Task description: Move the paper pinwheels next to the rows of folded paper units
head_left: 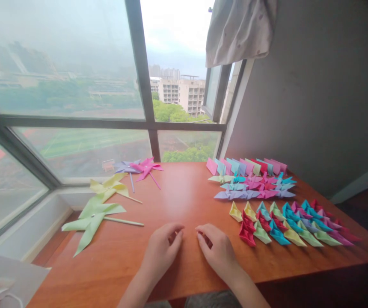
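My left hand (pixel 162 249) rests on the brown wooden table (pixel 179 194) near its front edge, loosely curled, with a gap between thumb and fingers. Facing it across a small space, my right hand (pixel 218 249) lies in the same loose curl. Nothing shows in either hand. Nearest to my left hand is a green paper pinwheel (pixel 93 217), its stick pointing toward that hand. Beside my right hand stand rows of folded paper boats (pixel 277 226) in red, yellow, blue, green and purple.
Farther left lie a yellow pinwheel (pixel 108 187), a purple pinwheel (pixel 126 167) and a pink pinwheel (pixel 146 168). Behind the boats are rows of paper cranes (pixel 254 185) and folded paper cards (pixel 246 167). Windows (pixel 75 60) and a grey wall (pixel 319 98) border the table.
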A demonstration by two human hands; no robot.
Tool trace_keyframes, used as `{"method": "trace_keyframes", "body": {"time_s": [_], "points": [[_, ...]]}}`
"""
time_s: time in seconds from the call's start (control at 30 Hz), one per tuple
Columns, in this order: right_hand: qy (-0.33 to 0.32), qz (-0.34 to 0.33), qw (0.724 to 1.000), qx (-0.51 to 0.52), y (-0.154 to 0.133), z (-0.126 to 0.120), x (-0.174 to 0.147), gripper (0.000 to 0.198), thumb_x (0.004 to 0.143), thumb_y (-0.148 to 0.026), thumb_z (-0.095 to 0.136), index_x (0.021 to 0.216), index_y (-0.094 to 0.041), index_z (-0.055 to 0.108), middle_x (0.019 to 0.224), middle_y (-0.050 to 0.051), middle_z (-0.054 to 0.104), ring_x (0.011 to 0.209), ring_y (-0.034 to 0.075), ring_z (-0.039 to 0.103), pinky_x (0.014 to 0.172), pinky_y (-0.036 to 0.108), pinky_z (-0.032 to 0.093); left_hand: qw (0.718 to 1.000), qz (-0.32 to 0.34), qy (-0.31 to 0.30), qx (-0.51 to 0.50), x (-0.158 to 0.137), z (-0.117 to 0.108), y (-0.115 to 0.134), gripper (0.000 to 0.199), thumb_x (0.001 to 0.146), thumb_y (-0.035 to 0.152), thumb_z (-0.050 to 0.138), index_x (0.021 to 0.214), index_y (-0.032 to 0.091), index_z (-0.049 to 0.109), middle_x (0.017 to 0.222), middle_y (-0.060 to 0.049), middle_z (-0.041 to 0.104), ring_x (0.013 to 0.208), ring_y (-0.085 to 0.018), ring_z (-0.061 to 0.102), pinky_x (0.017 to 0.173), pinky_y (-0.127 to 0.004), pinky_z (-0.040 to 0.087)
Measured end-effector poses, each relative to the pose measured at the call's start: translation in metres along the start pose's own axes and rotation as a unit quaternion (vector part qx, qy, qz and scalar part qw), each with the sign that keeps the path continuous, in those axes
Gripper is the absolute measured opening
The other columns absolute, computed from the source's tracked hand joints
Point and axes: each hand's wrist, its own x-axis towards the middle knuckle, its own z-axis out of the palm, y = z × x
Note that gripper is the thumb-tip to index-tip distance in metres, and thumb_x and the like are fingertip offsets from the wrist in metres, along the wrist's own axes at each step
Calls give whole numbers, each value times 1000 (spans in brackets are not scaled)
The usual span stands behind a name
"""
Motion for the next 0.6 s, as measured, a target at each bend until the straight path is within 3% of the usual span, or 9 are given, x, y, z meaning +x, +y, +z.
{"method": "trace_keyframes", "body": {"time_s": [0.1,0.17,0.3,0.47,0.6], "points": [[-3,2,1000,0,0,0,0,20,92,-18,49,96,-22,68,83,3,70,72,18,65,66,27,52,987,-55,-30,151,30,-24,-3,23,91,26,48,95,20,70,85,-3,76,76,-17,70,69,-24,51],[-4,7,1000,3,-1,0,0,20,92,-18,49,96,-22,68,83,3,70,72,18,66,66,27,52,975,-94,-23,201,59,-41,-10,22,90,27,50,87,18,70,83,-7,75,78,-21,70,69,-28,50],[-1,13,1000,24,1,0,2,20,91,-16,50,96,-22,69,84,3,70,74,18,66,69,27,52,940,-192,3,282,119,-65,-31,32,94,32,47,89,11,70,93,-17,74,91,-31,70,75,-40,51],[-10,32,998,56,5,1,2,19,89,-13,53,92,-21,70,84,2,71,75,16,67,69,25,50,901,-283,-37,327,166,-71,-54,30,94,40,59,108,14,65,110,-8,69,99,-22,67,88,-44,53],[-17,42,996,74,6,1,2,20,89,-13,52,92,-21,70,86,3,71,79,17,67,72,25,48,888,-293,-63,349,179,-67,-68,29,93,35,61,114,14,63,115,-8,67,101,-22,66,88,-44,55]]}}
